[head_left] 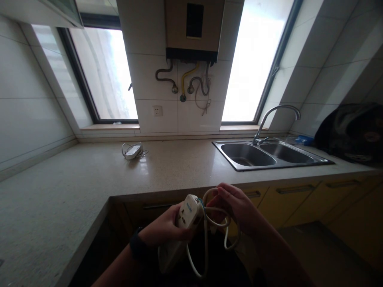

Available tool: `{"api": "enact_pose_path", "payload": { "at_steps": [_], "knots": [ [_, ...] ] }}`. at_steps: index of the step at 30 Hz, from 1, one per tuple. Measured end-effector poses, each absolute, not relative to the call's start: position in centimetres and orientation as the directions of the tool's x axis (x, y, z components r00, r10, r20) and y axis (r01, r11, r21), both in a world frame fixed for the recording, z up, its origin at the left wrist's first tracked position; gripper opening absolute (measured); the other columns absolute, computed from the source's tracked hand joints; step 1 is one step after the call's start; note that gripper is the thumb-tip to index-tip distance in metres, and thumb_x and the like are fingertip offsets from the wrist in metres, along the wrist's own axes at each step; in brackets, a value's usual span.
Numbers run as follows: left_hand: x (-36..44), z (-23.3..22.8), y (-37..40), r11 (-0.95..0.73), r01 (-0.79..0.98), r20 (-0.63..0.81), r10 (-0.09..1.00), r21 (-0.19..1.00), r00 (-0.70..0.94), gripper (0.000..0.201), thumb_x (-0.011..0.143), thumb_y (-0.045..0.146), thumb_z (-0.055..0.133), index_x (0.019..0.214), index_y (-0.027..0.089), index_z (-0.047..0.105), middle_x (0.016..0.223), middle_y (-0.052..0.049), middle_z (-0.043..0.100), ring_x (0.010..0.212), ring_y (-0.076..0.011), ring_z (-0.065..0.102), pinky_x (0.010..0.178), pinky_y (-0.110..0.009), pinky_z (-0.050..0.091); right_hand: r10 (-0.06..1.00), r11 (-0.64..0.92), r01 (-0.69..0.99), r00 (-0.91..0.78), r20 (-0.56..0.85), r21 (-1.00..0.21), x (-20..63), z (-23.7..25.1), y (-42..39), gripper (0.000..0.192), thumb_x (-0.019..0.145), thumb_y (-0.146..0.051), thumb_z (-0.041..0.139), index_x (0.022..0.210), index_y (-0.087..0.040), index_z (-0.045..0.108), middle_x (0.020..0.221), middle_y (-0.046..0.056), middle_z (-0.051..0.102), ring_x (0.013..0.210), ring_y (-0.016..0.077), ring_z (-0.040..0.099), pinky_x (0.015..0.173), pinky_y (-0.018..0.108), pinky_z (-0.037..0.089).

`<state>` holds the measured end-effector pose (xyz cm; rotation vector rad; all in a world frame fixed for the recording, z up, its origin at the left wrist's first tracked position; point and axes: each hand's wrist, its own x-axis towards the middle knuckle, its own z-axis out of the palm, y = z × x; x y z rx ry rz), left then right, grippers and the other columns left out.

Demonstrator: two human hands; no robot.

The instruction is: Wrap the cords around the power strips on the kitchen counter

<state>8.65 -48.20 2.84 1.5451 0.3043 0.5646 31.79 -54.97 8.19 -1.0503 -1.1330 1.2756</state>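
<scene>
My left hand [163, 231] grips a white power strip [179, 233] from beneath, its sockets facing up, in front of the counter edge. My right hand [237, 211] pinches the strip's white cable [209, 223], which loops between the two hands and hangs down below them. A dark band sits on my left wrist [137, 244].
A beige L-shaped counter [89, 187] runs ahead and to the left. A second white device with coiled cable [132, 151] lies near the back wall below a wall socket [157, 110]. A double steel sink [266, 154] with faucet [277, 115] sits at right. A dark bag [350, 131] rests far right.
</scene>
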Motion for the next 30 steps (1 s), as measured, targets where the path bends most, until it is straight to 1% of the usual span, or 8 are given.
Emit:
{"api": "enact_pose_path", "payload": {
  "at_steps": [3,6,9,11,14,17,24,30],
  "knots": [
    [8.8,2.6,-48.5,-0.075,-0.165,0.18,0.502,0.983,0.846,0.056,0.067,0.018,0.084,0.118,0.019,0.061,0.112,-0.007,0.065,0.1,-0.0214,0.06,0.084,-0.028,0.048,1.0,-0.01,-0.239,-0.014,-0.006,-0.971,31.4,7.8,-54.7,0.039,0.085,-0.05,0.066,0.096,-0.014,0.053,0.077,0.009,0.07,0.061,0.0219,0.068,0.052,0.031,0.054],
    [8.1,2.3,-48.7,-0.111,-0.195,0.224,0.531,0.974,0.817,0.05,0.066,0.015,0.084,0.111,0.018,0.06,0.103,-0.006,0.066,0.091,-0.0187,0.062,0.077,-0.025,0.049,0.998,-0.022,-0.233,0.052,-0.035,-0.972,32.1,6.8,-53.6,0.04,0.084,-0.051,0.066,0.095,-0.014,0.054,0.074,0.007,0.068,0.061,0.0197,0.066,0.057,0.032,0.055],
    [6.7,2.2,-48.4,-0.167,-0.251,0.301,0.593,0.953,0.747,0.049,0.065,0.017,0.084,0.107,0.017,0.058,0.093,-0.006,0.065,0.082,-0.0176,0.061,0.072,-0.026,0.049,0.98,-0.029,-0.06,0.193,-0.04,-0.998,34.1,4.8,-52.1,0.04,0.084,-0.053,0.061,0.094,-0.015,0.057,0.064,0.001,0.059,0.054,0.0148,0.058,0.053,0.028,0.05],
    [5.6,2.2,-48.0,-0.205,-0.304,0.36,0.667,0.93,0.652,0.051,0.067,0.021,0.084,0.109,0.017,0.056,0.092,-0.006,0.064,0.078,-0.0187,0.062,0.072,-0.03,0.051,0.97,-0.048,0.201,0.242,0.002,-0.978,35.8,3.2,-51.4,0.037,0.086,-0.051,0.056,0.088,-0.014,0.058,0.056,-0.003,0.049,0.045,0.0107,0.044,0.044,0.024,0.039],
    [4.5,2.5,-47.2,-0.183,-0.355,0.351,0.795,0.917,0.494,0.054,0.07,0.028,0.084,0.113,0.017,0.054,0.089,-0.008,0.064,0.075,-0.0204,0.063,0.071,-0.033,0.053,0.997,-0.003,0.582,0.068,0.045,-0.813,37.7,1.1,-51.7,0.03,0.086,-0.042,0.057,0.08,-0.012,0.063,0.066,0.001,0.057,0.058,0.0117,0.05,0.054,0.023,0.039],
    [4.4,2.9,-46.9,-0.121,-0.407,0.279,0.891,0.906,0.357,0.054,0.068,0.033,0.085,0.11,0.015,0.057,0.085,-0.007,0.065,0.072,-0.0188,0.062,0.068,-0.03,0.052,0.984,0.045,0.726,-0.15,-0.094,-0.686,38.3,-0.3,-52.7,0.026,0.086,-0.034,0.054,0.081,-0.013,0.069,0.074,0.003,0.063,0.067,0.0128,0.054,0.06,0.023,0.039],
    [6.5,3.9,-46.3,-0.064,-0.566,0.105,0.994,0.822,0.04,0.055,0.063,0.038,0.087,0.105,0.017,0.057,0.078,0.0,0.064,0.064,-0.0153,0.061,0.063,-0.028,0.051,0.859,0.111,0.784,-0.386,-0.338,-0.611,36.2,-0.1,-54.1,0.024,0.084,-0.033,0.059,0.092,-0.018,0.076,0.075,0.001,0.068,0.063,0.0118,0.057,0.059,0.021,0.038],
    [6.5,4.2,-44.8,-0.32,-0.358,0.291,0.947,0.877,-0.134,0.044,0.064,0.029,0.087,0.096,0.014,0.062,0.086,-0.003,0.066,0.075,-0.0153,0.061,0.069,-0.025,0.049,0.801,0.335,0.71,-0.561,-0.209,-0.62,33.8,3.3,-56.1,0.025,0.081,-0.031,0.069,0.104,-0.022,0.074,0.094,0.001,0.072,0.081,0.0153,0.065,0.067,0.021,0.041]
  ]
}}
